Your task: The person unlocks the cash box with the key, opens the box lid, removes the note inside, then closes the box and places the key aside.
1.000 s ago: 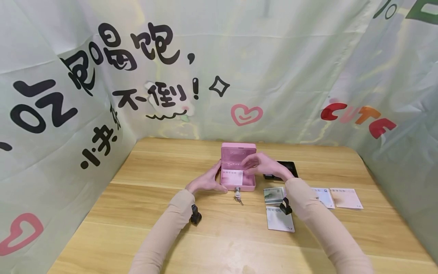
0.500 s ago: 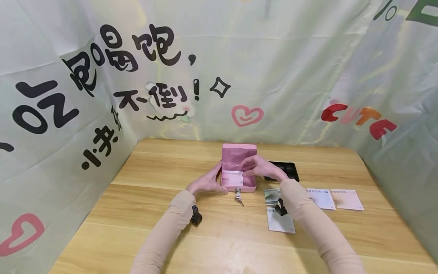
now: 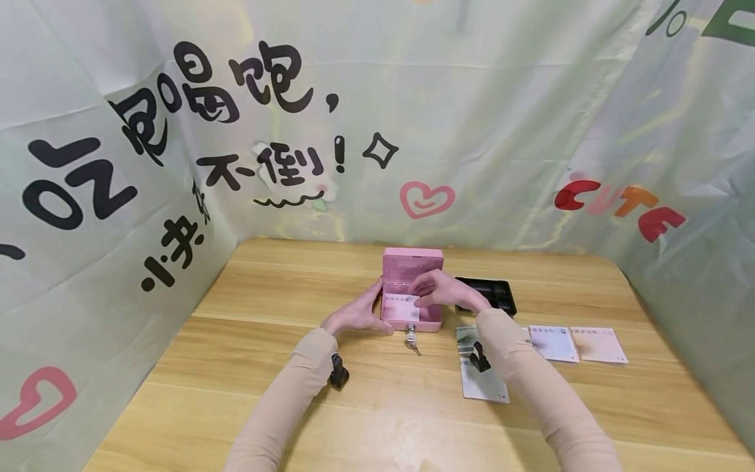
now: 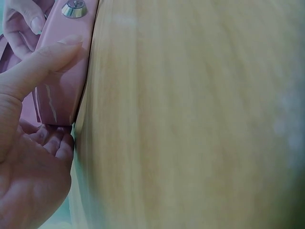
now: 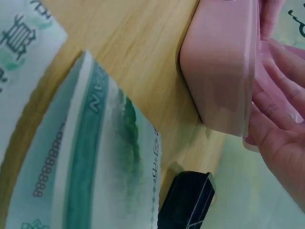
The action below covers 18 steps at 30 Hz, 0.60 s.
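A pink cash box (image 3: 411, 261) stands at the back middle of the table with its lid up. Inside, play banknotes (image 3: 400, 308) lie toward the left. My left hand (image 3: 356, 313) grips the box's front left corner; in the left wrist view its thumb (image 4: 52, 59) lies on the front wall below the lock (image 4: 74, 8). A key (image 3: 411, 337) hangs from that lock. My right hand (image 3: 449, 292) reaches over the right wall, fingers loosely bent at the notes' right edge. Its fingertips are partly hidden inside the box in the right wrist view.
Behind my right forearm sits a black tray (image 3: 500, 296). Several stacks of play notes lie right of the box: a green one (image 3: 466, 336), a pale one (image 3: 482, 385), a bluish one (image 3: 553, 343) and a pinkish one (image 3: 600, 345). Printed fabric (image 3: 507, 124) walls the table.
My right hand and forearm have shifted slightly left inside the box, uncovering more of the black tray. My left hand keeps its place on the box.
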Each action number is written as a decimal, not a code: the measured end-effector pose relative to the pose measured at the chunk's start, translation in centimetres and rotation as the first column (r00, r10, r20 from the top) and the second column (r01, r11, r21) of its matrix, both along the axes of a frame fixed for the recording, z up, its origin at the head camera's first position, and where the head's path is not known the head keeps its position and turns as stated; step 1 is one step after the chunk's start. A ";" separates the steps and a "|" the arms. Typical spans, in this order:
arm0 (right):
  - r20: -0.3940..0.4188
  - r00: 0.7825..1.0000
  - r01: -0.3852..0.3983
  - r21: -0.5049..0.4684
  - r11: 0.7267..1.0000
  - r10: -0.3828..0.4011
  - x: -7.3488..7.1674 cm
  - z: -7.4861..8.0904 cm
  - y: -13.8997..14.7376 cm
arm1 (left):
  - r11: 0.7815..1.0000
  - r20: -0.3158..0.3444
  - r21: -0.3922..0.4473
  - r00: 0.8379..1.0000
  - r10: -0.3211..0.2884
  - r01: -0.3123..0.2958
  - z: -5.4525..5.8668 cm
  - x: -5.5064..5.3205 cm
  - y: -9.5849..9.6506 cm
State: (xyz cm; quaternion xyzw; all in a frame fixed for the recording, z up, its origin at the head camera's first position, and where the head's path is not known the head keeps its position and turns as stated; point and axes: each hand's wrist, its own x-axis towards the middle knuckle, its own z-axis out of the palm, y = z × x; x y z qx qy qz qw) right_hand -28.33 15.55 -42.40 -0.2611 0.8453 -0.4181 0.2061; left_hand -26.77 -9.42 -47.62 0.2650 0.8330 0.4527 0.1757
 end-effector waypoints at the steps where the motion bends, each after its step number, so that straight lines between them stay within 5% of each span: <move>1: -0.005 1.000 -0.004 0.003 1.000 0.004 0.0 0.0 0.0 | 1.000 0.001 0.001 1.000 0.002 -0.002 0.0 0.0 0.0; 18: 0.009 1.000 0.007 0.044 0.999 -0.008 0.0 0.0 -0.5 | 1.000 -0.007 0.009 1.000 -0.001 0.002 -0.2 -0.1 0.0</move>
